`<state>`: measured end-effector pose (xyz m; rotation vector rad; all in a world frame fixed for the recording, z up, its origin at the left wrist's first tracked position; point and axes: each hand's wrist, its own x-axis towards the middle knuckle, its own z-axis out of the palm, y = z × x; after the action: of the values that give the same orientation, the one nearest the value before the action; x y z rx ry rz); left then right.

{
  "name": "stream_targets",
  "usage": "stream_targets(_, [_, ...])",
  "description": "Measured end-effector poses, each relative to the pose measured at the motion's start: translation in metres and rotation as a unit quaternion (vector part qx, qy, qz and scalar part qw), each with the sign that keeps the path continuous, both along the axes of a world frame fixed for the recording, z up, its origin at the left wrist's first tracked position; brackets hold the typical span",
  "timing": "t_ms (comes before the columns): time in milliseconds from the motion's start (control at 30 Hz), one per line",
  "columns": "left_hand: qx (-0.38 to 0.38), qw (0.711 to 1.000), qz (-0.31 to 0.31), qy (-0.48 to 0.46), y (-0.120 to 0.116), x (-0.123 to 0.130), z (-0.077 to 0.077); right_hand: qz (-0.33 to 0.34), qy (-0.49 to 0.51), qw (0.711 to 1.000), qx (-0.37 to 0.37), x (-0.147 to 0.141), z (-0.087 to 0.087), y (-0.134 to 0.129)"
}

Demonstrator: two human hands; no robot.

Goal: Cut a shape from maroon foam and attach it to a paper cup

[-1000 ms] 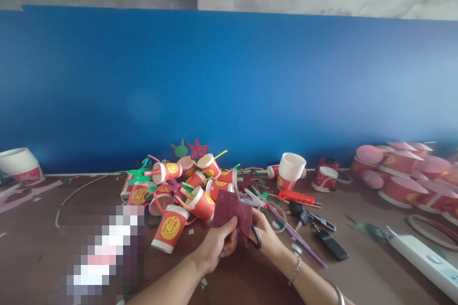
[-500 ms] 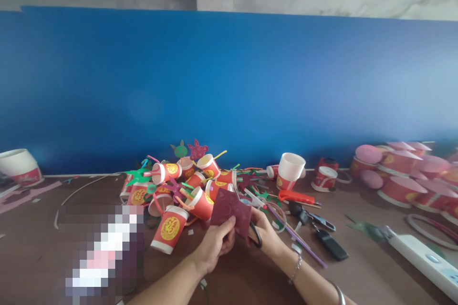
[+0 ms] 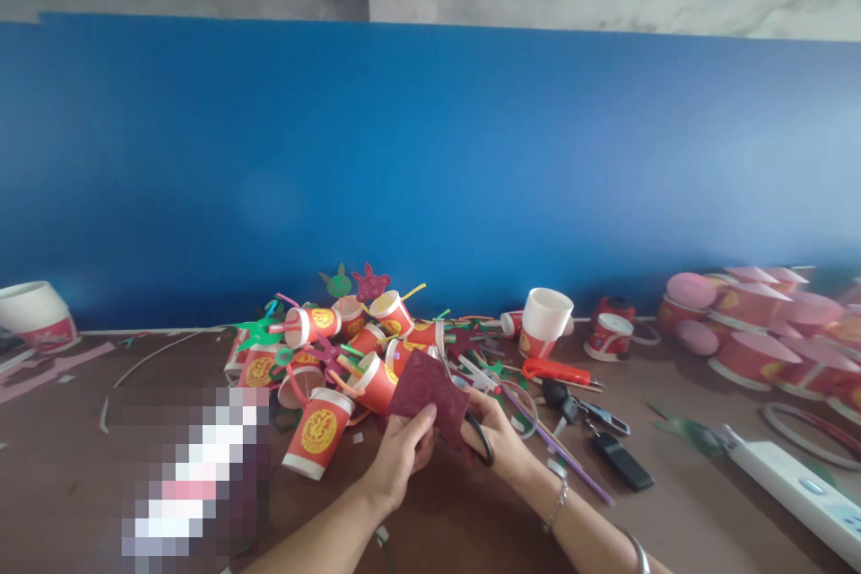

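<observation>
maroon sheet [image 3: 430, 392] tilted, left hand [image 3: 396, 457] pinching

My brown table [image 3: 679, 502] carries a heap of red paper cups [image 3: 336, 359] with coloured straws and paper cut-outs. To its right stand a white cup [image 3: 546, 321], an orange utility knife [image 3: 557, 369], car keys [image 3: 595, 430], and a white power strip [image 3: 794, 484]. Pink-lidded bowls [image 3: 760, 323] crowd the far right; pink strips [image 3: 40, 368] lie at left.

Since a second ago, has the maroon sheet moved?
Yes. The maroon sheet has shifted slightly left, towards the nearest red cup, and tilted more.
</observation>
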<state>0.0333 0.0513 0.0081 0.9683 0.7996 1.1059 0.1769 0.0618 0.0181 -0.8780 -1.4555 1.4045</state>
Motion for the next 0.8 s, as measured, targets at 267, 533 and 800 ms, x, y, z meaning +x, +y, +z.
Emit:
stream_targets(267, [0.013, 1.0, 0.01, 0.002, 0.0, 0.0, 0.002, -0.007, -0.005, 1.0, -0.015, 0.001, 0.003, 0.0])
stream_targets(533, [-0.003, 0.999, 0.033, -0.021, 0.0, -0.001, 0.003, -0.015, -0.009, 0.999, -0.033, 0.006, 0.0, 0.003])
stream_targets(800, [-0.015, 0.992, 0.123, 0.006, -0.001, -0.002, -0.007, -0.007, -0.023, 0.999, -0.029, 0.006, 0.009, 0.0])
